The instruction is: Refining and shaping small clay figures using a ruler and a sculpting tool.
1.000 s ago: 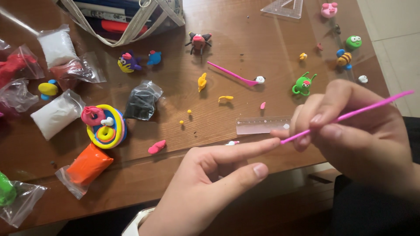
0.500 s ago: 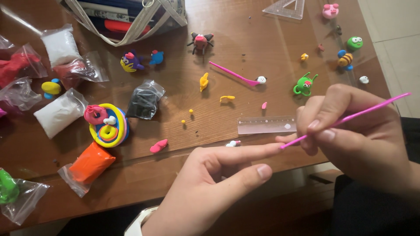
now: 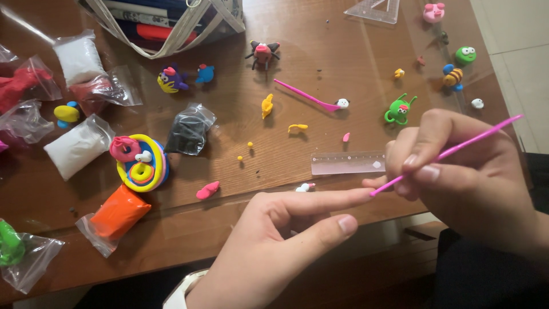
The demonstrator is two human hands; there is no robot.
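Note:
My right hand [image 3: 463, 177] pinches a thin pink modelling tool [image 3: 457, 150] like a pen, its tip touching the end of my left index finger. My left hand [image 3: 274, 246] is held out over the table's front edge with the index finger stretched and the thumb below it; it holds nothing that I can see. A clear short ruler [image 3: 347, 162] lies on the table just beyond the fingertip, and a tiny white clay bit [image 3: 305, 187] sits near it.
On the brown wooden table [image 3: 320, 63] lie small clay figures: a green frog [image 3: 398, 110], a bee [image 3: 453, 76], a pink pig [image 3: 434, 11]. A second pink tool [image 3: 306, 96], a coiled rainbow clay disc [image 3: 141, 163], bagged orange clay [image 3: 116, 215], black clay [image 3: 187, 130] and white clay [image 3: 79, 146] lie to the left.
Both hands stay nearly in place; the pink tool's tip has shifted slightly along my left index fingertip. The view has drifted a little.

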